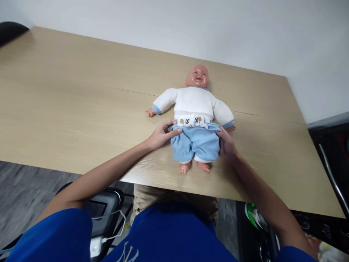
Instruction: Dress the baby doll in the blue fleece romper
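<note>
A baby doll lies face up on the table, head away from me. It wears a white long-sleeved top with blue cuffs and light blue pants. At the waist, a white band with embroidered eyes is folded over. My left hand pinches the pants' waist on the left side, thumb on top. On the opposite side, my right hand grips the waist edge and pulls the cloth outward a little; some of its fingers are hidden. The doll's bare feet stick out below the pant legs.
The wooden table meets a white wall at its far side. Below the near edge stand a grey case with a white cable and a green-and-white round object. A dark item with a metal bar is at the right.
</note>
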